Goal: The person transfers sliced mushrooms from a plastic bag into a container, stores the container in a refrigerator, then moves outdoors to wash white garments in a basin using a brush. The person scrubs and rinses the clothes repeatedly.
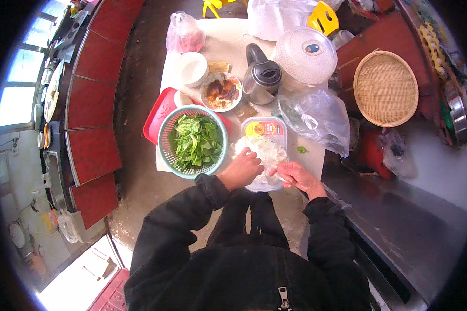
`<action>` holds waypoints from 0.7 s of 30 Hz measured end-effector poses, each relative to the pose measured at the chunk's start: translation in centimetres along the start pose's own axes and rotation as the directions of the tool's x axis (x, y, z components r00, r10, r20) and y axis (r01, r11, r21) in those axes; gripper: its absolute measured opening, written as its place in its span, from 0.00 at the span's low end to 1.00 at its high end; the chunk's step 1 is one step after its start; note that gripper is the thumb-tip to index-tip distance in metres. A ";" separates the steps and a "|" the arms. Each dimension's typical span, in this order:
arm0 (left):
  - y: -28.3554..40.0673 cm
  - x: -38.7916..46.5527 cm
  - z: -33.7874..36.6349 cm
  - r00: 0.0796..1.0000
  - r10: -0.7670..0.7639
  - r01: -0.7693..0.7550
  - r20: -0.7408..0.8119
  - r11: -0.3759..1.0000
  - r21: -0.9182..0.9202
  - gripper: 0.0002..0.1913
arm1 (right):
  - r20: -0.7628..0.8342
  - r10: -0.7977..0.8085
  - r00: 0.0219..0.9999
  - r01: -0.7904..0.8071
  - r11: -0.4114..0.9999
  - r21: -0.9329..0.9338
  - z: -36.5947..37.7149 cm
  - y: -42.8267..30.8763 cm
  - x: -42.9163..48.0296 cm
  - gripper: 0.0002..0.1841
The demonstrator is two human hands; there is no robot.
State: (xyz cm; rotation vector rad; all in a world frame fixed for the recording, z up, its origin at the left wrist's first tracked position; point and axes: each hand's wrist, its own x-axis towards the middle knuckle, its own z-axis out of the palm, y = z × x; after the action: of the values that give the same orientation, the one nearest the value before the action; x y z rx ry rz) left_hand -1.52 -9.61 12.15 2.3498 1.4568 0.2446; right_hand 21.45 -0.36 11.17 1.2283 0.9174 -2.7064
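Observation:
My left hand [244, 168] rests with curled fingers over a white, crumpled mass, perhaps thin plastic or food [270, 153], at the near table edge. My right hand [297, 177] pinches at that mass's right side; a small white piece shows by its fingers. Beneath lies a clear plastic tub or lid [267, 186] with a red and yellow label. Left of it stands a pale green plastic colander [163, 153] full of cut leafy greens [196, 144], partly over a red tray [159, 112].
Farther back are a bowl of sauced food [221, 91], white bowls [192, 69], an electric kettle [261, 81], a large lidded white container [305, 58] and plastic bags [315, 120]. A woven basket [385, 89] sits right. A green leaf scrap [302, 149] lies near my right hand.

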 end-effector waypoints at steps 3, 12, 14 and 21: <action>-0.4 -1.5 1.3 0.990 0.092 -0.107 0.102 0.982 0.152 0.02 | -0.146 -0.163 0.976 0.191 0.960 0.203 -0.1 0.9 1.3 0.11; -1.2 -4.7 5.8 0.999 0.046 -0.047 0.023 0.999 0.020 0.03 | -0.544 -0.003 0.839 0.417 0.645 0.640 -4.2 3.9 6.8 0.09; -0.2 -4.4 4.9 0.977 -0.064 0.104 0.202 0.976 -0.194 0.07 | -0.484 -0.250 0.839 0.436 0.840 0.324 -2.9 3.2 5.7 0.10; 4.0 -0.1 -3.6 0.934 -0.200 0.020 -0.294 0.855 -0.518 0.06 | 0.104 -0.680 0.726 0.435 0.336 -0.835 6.9 2.3 -0.2 0.10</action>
State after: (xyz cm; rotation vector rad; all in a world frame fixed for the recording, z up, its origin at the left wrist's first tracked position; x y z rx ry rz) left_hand 0.55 -10.51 17.02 1.8415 1.4438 0.9250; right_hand 17.54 -5.92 13.66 1.1288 2.6975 -1.7997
